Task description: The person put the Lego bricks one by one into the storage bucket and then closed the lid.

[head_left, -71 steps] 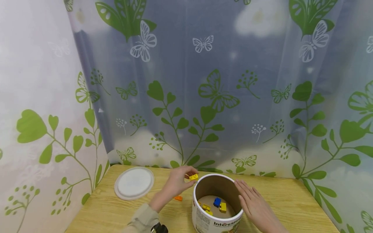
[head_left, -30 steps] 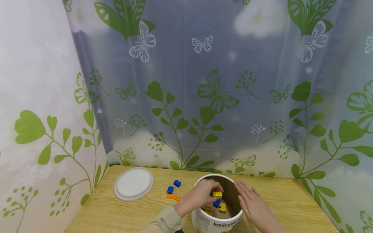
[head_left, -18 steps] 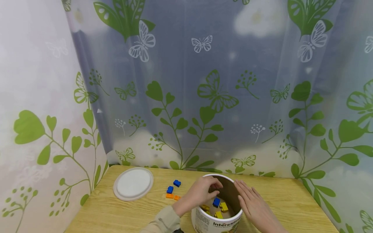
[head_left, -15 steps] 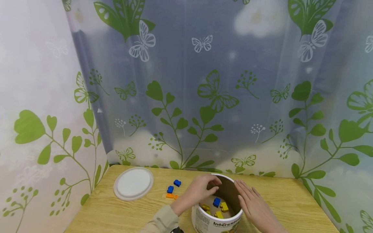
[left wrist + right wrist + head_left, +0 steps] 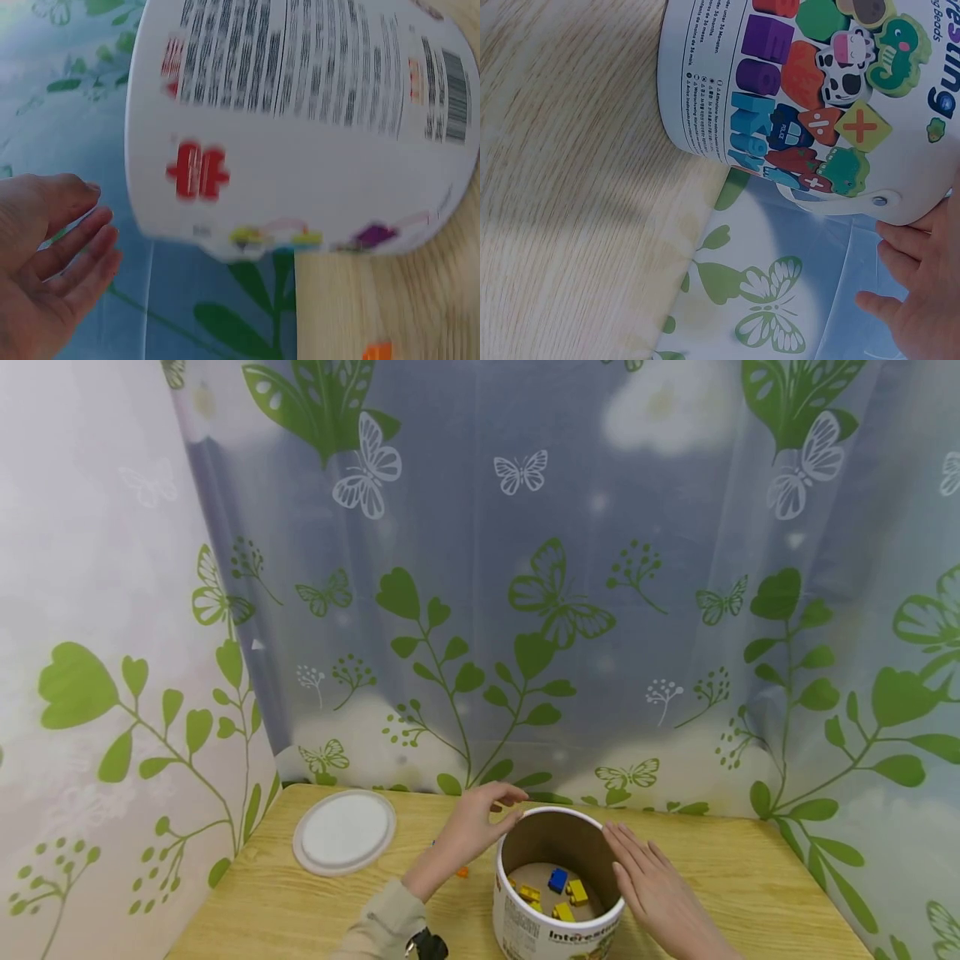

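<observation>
A round white bucket [image 5: 516,920] stands near the table's front, its top uncovered. Inside lie a blue brick [image 5: 557,880] and several yellow bricks, one of them a yellow brick [image 5: 577,892] by the right wall. Just left of the rim hovers my left hand [image 5: 474,823], fingers loosely bent and holding nothing. In the left wrist view that hand [image 5: 52,262] is apart from the bucket's printed side [image 5: 285,172]. My right hand [image 5: 663,889] rests with straight fingers against the bucket's right side. The right wrist view shows its fingertips near the handle pivot [image 5: 880,201].
A white lid [image 5: 345,832] lies at the back left of the wooden table [image 5: 262,893]. An orange brick [image 5: 462,872] shows beside my left forearm, which covers most of the other loose bricks. A patterned curtain [image 5: 450,610] hangs behind the table.
My left hand carried a yellow brick into the bucket and let it go on the bottom. It has since moved back out, to the left of the rim. My right hand has stayed put.
</observation>
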{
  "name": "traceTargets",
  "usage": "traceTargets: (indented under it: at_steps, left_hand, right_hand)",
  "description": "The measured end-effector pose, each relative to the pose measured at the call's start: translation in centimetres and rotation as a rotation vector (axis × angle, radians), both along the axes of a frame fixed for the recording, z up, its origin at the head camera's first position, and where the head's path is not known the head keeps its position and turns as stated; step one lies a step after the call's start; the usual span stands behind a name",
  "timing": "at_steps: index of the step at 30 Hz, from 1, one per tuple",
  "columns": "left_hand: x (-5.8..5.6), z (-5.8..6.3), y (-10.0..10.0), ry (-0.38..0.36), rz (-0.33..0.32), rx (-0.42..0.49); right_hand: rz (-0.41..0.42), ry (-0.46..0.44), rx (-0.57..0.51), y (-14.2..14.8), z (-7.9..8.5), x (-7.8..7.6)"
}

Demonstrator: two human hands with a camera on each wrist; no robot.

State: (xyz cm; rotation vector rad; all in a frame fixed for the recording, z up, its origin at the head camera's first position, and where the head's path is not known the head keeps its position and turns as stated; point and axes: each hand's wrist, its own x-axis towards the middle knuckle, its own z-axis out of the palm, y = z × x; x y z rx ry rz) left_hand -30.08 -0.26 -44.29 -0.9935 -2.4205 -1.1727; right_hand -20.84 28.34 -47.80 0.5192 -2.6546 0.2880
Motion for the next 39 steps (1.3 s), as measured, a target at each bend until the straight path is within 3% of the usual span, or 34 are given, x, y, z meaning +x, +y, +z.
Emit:
traceTargets:
  at_steps: [4, 9, 13, 19, 26, 33, 39]
  left_hand:
    - [-0.7, -0.5, -1.8, 0.034, 0.045, 0.016]
    - [-1.4, -1.4, -3.8, 0.018, 0.115, 0.019]
    - [-2.2, -2.8, -5.1, -0.007, 0.191, -0.043]
    - [-2.9, -5.4, -6.5, -0.055, 0.221, -0.082]
    - [-3.1, -7.4, -7.2, -0.114, 0.293, -0.123]
    - [-3.2, -8.7, -7.1, -0.193, 0.388, -0.262]
    - [-3.1, -9.5, -6.9, -0.211, 0.443, -0.254]
  right_hand:
    - [0.0, -0.001, 0.001, 0.0, 0.0, 0.0]
    - [0.013, 0.043, 0.013, 0.1, 0.0, 0.0]
    - [0.018, 0.068, 0.031, 0.2, -0.1, -0.1]
    - [0.0, 0.017, 0.026, 0.2, -0.2, -0.1]
    - [0.002, 0.002, 0.012, 0.2, -0.2, -0.1]
    - [0.0, 0.007, 0.018, 0.3, -0.2, -0.1]
    - [-0.001, -0.001, 0.021, 0.3, -0.3, -0.1]
